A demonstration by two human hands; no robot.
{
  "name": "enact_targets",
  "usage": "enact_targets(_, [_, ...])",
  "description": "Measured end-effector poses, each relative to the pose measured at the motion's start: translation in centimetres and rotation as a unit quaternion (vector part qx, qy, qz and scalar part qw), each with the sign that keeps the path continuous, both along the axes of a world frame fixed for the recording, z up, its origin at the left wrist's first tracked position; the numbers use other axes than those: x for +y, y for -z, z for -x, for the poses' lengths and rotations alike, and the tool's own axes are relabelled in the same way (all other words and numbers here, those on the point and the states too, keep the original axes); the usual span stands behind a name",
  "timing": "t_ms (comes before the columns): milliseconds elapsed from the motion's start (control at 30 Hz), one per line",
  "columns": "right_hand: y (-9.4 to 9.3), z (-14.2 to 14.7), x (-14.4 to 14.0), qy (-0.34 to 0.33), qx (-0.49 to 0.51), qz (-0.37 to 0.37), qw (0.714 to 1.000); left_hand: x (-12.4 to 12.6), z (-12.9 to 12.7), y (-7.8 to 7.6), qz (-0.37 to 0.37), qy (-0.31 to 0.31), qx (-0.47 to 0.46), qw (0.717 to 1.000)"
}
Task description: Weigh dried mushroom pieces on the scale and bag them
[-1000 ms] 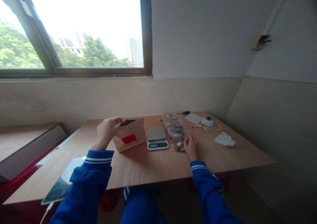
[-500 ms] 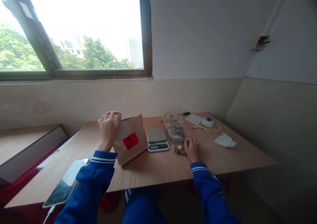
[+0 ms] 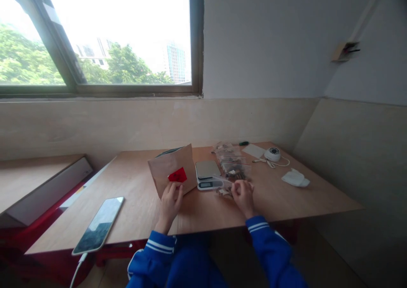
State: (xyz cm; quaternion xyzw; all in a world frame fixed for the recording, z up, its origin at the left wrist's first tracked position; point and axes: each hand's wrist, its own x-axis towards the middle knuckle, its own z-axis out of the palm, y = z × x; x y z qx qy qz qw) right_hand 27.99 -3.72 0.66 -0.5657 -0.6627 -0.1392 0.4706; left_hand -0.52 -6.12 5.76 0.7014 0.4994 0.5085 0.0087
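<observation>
My right hand [image 3: 243, 194] pinches the edge of a clear zip bag [image 3: 224, 191] with brownish pieces inside, raised slightly in front of the kitchen scale. My left hand [image 3: 171, 199] is in front of the lower part of a brown paper bag [image 3: 173, 165] with a red label [image 3: 178, 175]; its fingers are loosely bent and nothing shows in them. The paper bag stands upright with its top open. Beside it is the white kitchen scale [image 3: 208, 173], its metal platform bare. Several more filled zip bags [image 3: 233, 163] lie overlapping behind my right hand.
A phone [image 3: 98, 226] with a charging cable lies at the left front edge. Toward the back right are a white round device [image 3: 272, 154] with a cord, a white sheet [image 3: 253, 151], a green-handled tool [image 3: 243, 143] and a crumpled white tissue [image 3: 295, 177].
My left hand has left the paper bag's top edge and moved down and right to its front. My right hand has drawn the nearest zip bag away from the others, toward the scale's front.
</observation>
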Motion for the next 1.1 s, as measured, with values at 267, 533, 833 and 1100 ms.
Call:
enact_targets(267, [-5.0,11.8,-1.7,-0.074,-0.009,0.121,0.99,-0.5,-1.1,2.0,0.139,0.096,-0.16,0.972])
enact_targets(533, [-5.2,14.6,-1.7,-0.202,0.092,0.297,0.929,-0.1,-1.5,4.0,0.2,0.168,-0.207,0.943])
enact_targets(833, [-4.5,13.2,0.8,-0.306,0.212,0.391,0.842,-0.5,-1.3,4.2,0.268,0.181,-0.201,0.925])
enact_targets(1100, [-7.5,13.4,0.8,-0.289,0.149,0.371,0.87,-0.5,-2.8,3.1,0.308,0.167,-0.422,0.836])
